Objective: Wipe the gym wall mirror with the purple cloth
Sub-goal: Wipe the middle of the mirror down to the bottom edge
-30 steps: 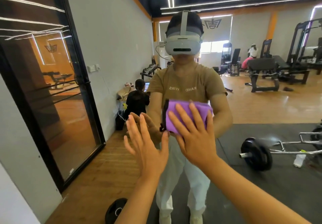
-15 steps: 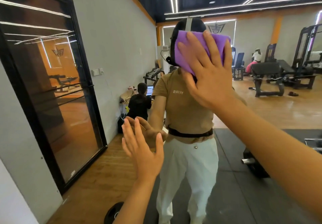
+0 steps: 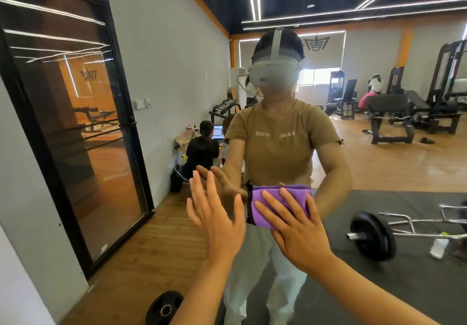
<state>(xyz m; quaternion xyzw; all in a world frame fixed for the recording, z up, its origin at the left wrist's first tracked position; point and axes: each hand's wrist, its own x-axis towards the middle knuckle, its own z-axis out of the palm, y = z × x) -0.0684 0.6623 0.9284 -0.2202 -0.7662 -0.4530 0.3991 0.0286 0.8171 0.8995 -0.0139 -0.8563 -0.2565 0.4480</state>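
1. Pressing the purple cloth (image 3: pixel 279 204) flat against the mirror (image 3: pixel 379 173), the right hand (image 3: pixel 298 226) is spreading straight fingers over the folded fabric, at about waist height of the reflected person.
2. The left hand (image 3: pixel 214 219) is lying flat on the glass just beside the cloth, fingers straight and slightly apart, gripping nothing (its reflected palm is meeting it fingertip to fingertip).
3. The cloth is showing a dark edge along its left side.
4. In the reflection, a barbell (image 3: pixel 374 236) is lying on a dark floor mat, right of the cloth, and a weight plate (image 3: pixel 164 308) is sitting low on the wooden floor.
5. A black-framed door (image 3: pixel 73 127) is standing at the left.
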